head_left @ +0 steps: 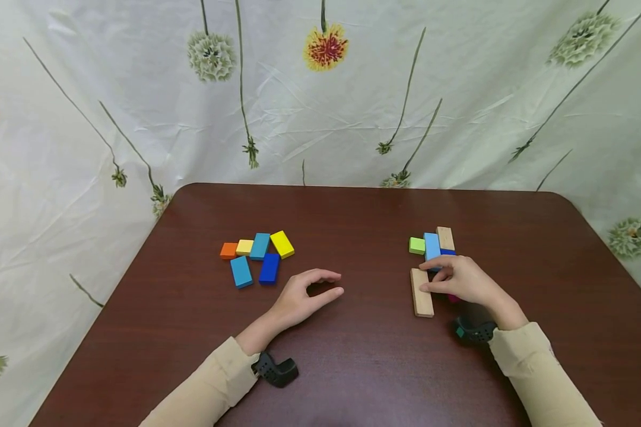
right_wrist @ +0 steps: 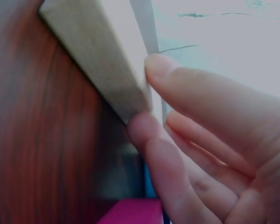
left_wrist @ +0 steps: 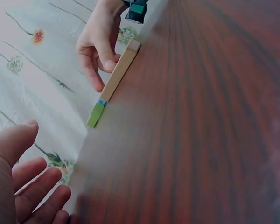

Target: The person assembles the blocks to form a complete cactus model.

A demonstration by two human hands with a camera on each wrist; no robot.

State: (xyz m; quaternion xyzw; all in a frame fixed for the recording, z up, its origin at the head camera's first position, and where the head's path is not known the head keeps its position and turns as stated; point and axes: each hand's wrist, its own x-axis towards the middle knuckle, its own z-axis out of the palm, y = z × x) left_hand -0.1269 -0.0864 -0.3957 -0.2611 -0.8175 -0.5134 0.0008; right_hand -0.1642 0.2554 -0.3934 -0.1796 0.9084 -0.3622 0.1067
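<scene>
"Wooden plank (head_left: pixel 422 302) on the right of the surface (head_left: pixel 363 356): what has hold of it?"

"Right grip (head_left: pixel 467 281). Its thumb and fingertips are bent close together, pinching the plank near the far end."

"And the left grip (head_left: pixel 301 296)?"

"It holds nothing; thumb and fingers curve loosely, with a wide gap between them."

"What lies around the plank?"

"Just past its far end, a light blue block (head_left: pixel 431 242), with a light green block (head_left: pixel 416 245) on its left and a second plank (head_left: pixel 445 238) on its right. Beside the right grip, a dark blue block (head_left: pixel 447 252) and a magenta block (head_left: pixel 453 298) show partly."

"Near the left grip?"

"Orange block (head_left: pixel 228 251), pale yellow block (head_left: pixel 244 247), bright yellow block (head_left: pixel 282 244) and three blue blocks (head_left: pixel 241 272), close together."
</scene>
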